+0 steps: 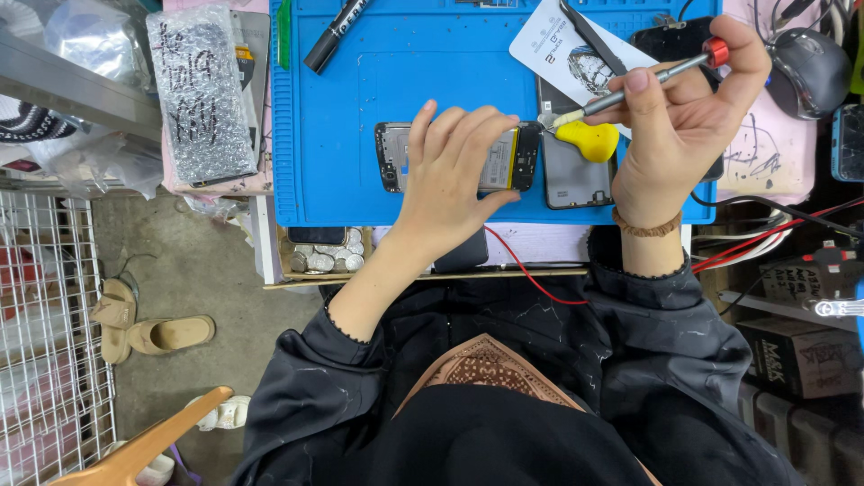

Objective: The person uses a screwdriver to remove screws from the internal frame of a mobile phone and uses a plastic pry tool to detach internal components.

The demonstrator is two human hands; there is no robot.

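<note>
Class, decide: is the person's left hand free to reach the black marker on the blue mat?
Probably yes: the left hand only rests on the opened phone, and bare mat lies between it and the marker.

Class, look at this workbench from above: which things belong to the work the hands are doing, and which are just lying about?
In use:
left hand pressing down the opened phone
right hand holding the screwdriver
yellow pick
blue mat

Lying about:
black marker
bubble-wrapped screen
mouse
white card
coins
</note>
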